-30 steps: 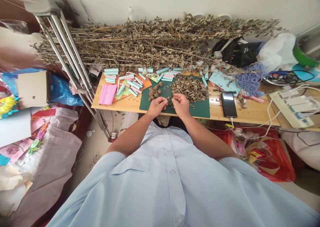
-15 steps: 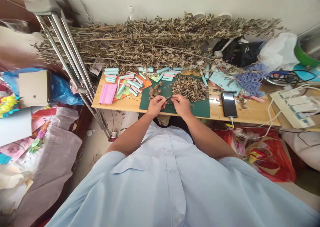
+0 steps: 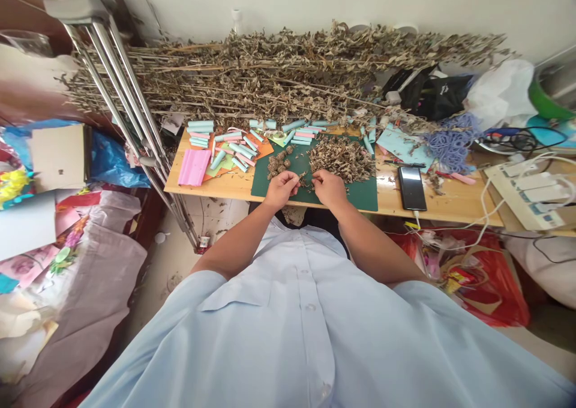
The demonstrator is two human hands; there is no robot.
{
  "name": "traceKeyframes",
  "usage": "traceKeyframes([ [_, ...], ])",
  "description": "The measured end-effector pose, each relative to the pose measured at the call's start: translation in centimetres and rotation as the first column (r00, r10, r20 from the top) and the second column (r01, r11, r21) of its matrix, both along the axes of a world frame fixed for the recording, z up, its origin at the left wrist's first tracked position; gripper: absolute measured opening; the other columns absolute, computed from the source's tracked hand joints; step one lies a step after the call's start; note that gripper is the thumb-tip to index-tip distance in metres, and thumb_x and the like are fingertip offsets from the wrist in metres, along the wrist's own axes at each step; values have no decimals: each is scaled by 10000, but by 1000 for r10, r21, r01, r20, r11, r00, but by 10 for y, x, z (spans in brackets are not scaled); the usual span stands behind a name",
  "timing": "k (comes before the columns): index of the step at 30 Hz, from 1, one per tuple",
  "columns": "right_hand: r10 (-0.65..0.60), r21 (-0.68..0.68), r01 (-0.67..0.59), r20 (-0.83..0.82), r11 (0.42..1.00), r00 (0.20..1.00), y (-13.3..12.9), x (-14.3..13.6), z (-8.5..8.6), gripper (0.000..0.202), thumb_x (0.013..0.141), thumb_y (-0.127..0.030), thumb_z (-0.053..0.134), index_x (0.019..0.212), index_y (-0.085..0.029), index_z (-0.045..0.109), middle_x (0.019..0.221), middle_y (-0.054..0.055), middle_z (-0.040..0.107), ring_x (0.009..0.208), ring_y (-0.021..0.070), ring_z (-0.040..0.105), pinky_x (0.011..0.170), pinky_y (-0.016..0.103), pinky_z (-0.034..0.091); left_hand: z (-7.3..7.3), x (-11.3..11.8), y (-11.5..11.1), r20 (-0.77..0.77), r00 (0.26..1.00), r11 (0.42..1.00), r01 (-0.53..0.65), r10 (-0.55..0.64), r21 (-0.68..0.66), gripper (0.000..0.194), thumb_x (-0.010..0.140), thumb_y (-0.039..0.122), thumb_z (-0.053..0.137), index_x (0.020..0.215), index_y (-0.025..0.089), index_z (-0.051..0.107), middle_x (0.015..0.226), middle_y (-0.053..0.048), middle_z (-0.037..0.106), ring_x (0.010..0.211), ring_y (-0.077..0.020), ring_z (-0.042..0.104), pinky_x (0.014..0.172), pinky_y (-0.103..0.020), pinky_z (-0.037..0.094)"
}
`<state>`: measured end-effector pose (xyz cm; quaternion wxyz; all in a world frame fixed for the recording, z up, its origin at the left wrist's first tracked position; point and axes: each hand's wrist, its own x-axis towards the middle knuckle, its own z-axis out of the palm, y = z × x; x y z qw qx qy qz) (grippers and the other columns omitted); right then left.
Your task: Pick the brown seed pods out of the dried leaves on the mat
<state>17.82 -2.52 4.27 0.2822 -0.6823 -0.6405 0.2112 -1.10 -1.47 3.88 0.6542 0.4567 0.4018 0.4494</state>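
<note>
Dried leaves (image 3: 344, 159) lie heaped on a green mat (image 3: 362, 199), at 2 o'clock from its middle, with 12 pointing away from the person. The pile runs close to the mat's right-hand edge; the mat's near edge lies along the front of the wooden table (image 3: 382, 201). Green surface shows at 12 o'clock, between the pile and some brown balls (image 3: 279, 165) at 9 o'clock, and again at 5, in the near corner.

The left hand (image 3: 282, 189), at 8 o'clock, has its fingers curled and thumb drawn in; the right hand (image 3: 330, 189), at 5, is bent inward just beside the pile. Leaf bits (image 3: 306, 181) show between them, too small to tell whether either hand grips any.

Paper rolls (image 3: 243, 150) crowd 10 o'clock beyond the mat, and pink paper (image 3: 194, 169) lies at 9. Dried stalks (image 3: 252, 90) block the whole far side at 12, while a metal crutch (image 3: 126, 90) leans across at 10. A strip of wood separates the mat from a phone (image 3: 412, 189) at 3 o'clock; its white cable (image 3: 417, 216) hangs over the front edge. Purple cord (image 3: 452, 144) lies tangled towards 2, and a power strip (image 3: 524, 198) sits farther out at 3.
</note>
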Motion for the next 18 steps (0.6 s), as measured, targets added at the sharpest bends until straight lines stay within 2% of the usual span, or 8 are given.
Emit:
traceKeyframes([
  [3, -22, 36, 24, -48, 999, 999, 1, 2, 1, 190, 866, -240, 633, 1021, -230, 744, 935, 56, 777, 840, 233, 704, 849, 372, 529, -1, -1, 0, -11, 1000, 1000, 6, -6, 16, 329, 839, 466, 713, 798, 160, 598, 664, 5, 607, 536, -60, 505, 515, -189, 390],
  [7, -90, 5, 95, -247, 996, 965, 5, 4, -2, 145, 821, -269, 678, 937, -209, 739, 867, 51, 766, 767, 206, 686, 767, 346, 539, -1, -1, 0, -18, 1000, 1000, 16, -16, 22, 318, 843, 457, 709, 800, 161, 601, 639, 11, 594, 534, -64, 506, 523, -192, 397],
  [9, -137, -68, 120, -387, 990, 912, 8, 4, -2, 146, 791, -294, 701, 896, -196, 723, 792, 39, 747, 656, 174, 646, 645, 307, 521, 0, -1, -1, -16, 1000, 1000, 12, -12, 14, 310, 841, 447, 711, 803, 161, 598, 654, 9, 604, 538, -64, 513, 521, -191, 396],
  [12, -203, -173, 126, -570, 977, 796, 8, 2, 2, 190, 738, -318, 737, 864, -181, 697, 716, 22, 719, 485, 113, 527, 472, 249, 423, 2, -1, -1, -13, 1000, 1000, 7, -7, 4, 297, 841, 429, 710, 799, 159, 595, 664, 6, 611, 534, -64, 518, 521, -195, 397],
  [15, -242, -229, 115, -665, 967, 707, 7, 0, 11, 218, 694, -304, 763, 853, -175, 687, 732, 29, 725, 438, 81, 476, 408, 221, 350, 3, 0, -1, -14, 1000, 1000, 15, -15, 8, 297, 847, 427, 704, 787, 158, 596, 631, 11, 593, 526, -65, 512, 518, -195, 390],
  [18, -281, -282, 106, -705, 954, 652, 5, -2, 17, 237, 677, -299, 773, 858, -175, 682, 755, 36, 730, 428, 71, 471, 370, 203, 285, 1, 0, 0, -16, 1000, 1000, 21, -21, 11, 304, 850, 438, 701, 790, 160, 595, 616, 12, 589, 531, -68, 511, 518, -194, 384],
])
